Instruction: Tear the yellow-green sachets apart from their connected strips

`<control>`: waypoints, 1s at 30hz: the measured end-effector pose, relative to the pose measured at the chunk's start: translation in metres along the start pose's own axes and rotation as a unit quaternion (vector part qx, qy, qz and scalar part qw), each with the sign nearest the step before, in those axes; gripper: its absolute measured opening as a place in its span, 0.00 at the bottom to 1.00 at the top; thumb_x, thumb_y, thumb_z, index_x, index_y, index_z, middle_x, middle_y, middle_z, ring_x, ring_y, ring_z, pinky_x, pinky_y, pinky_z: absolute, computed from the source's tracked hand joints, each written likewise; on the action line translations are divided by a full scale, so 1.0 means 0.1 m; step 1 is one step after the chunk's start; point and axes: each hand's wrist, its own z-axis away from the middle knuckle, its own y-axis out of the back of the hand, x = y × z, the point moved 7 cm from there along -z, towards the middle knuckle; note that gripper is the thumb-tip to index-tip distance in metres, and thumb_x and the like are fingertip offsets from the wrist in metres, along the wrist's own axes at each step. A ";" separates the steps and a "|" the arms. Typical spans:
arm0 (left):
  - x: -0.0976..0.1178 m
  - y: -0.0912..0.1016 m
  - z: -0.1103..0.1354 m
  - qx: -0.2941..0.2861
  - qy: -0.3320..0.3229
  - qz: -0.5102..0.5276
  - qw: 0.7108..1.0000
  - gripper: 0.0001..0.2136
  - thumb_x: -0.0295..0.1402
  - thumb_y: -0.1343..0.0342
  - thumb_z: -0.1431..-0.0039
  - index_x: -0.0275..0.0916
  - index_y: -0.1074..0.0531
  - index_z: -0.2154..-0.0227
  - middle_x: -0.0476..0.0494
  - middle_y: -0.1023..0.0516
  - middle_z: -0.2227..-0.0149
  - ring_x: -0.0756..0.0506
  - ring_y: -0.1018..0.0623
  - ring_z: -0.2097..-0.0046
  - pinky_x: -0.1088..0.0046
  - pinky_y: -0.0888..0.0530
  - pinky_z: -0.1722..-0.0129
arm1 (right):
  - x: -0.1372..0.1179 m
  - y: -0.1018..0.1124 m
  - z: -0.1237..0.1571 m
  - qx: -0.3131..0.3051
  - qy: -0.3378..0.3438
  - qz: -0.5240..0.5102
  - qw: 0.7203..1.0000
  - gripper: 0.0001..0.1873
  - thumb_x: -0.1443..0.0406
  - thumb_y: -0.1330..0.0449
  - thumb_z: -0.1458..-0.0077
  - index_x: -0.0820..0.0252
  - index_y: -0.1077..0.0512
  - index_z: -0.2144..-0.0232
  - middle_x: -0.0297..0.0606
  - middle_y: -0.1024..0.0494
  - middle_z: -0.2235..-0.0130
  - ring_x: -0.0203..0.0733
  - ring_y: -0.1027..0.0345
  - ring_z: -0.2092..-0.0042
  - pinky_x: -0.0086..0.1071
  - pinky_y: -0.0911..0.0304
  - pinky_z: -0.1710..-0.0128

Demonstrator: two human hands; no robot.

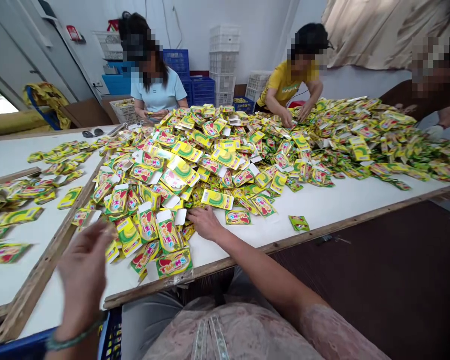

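My left hand [84, 267] is raised over the wooden divider at the left, blurred by motion. Its fingers are curled in toward the thumb, and anything between them is too smeared to make out. My right hand [207, 223] reaches into the near edge of a large heap of small yellow-green printed candy boxes [168, 232]. Its fingers are bent in among the boxes and small sachets, with the tips hidden. Just above it lies a yellow box [217, 199]; to its right is another box [238, 217] with colourful lettering. Several boxes have white end flaps standing open.
Wooden strips [56, 250] edge and divide the white table [247, 245]. More boxes [18, 217] lie left of the divider. A lone green sachet [299, 223] sits near the front edge. Three co-workers sit across the heap. Blue crates [202, 91] and white crates [225, 55] are stacked behind.
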 end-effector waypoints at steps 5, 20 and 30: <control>-0.35 -0.86 0.55 -0.184 0.067 0.008 0.981 0.18 0.43 0.40 0.54 0.37 0.26 0.62 0.43 0.20 0.70 0.42 0.22 0.65 0.67 0.25 0.62 | 0.37 0.15 0.32 0.095 -0.111 -0.148 0.978 0.16 0.67 0.49 0.44 0.60 0.31 0.53 0.43 0.26 0.54 0.44 0.34 0.54 0.40 0.44 0.53; -0.50 -2.32 0.84 -0.308 -0.009 -0.073 0.948 0.02 0.31 0.44 0.53 0.39 0.29 0.75 0.48 0.24 0.77 0.46 0.25 0.72 0.72 0.31 0.71 | 0.78 0.22 1.19 0.053 -0.241 -0.322 0.914 0.22 0.60 0.35 0.60 0.60 0.28 0.59 0.35 0.26 0.67 0.39 0.33 0.64 0.31 0.39 0.64; -0.47 -2.10 0.79 -0.269 -0.081 -0.230 0.932 0.06 0.32 0.52 0.46 0.39 0.32 0.67 0.42 0.22 0.67 0.42 0.24 0.63 0.70 0.33 0.66 | 0.71 0.37 1.16 0.056 -0.277 -0.053 0.958 0.12 0.59 0.40 0.51 0.60 0.29 0.65 0.40 0.26 0.64 0.40 0.35 0.62 0.31 0.42 0.62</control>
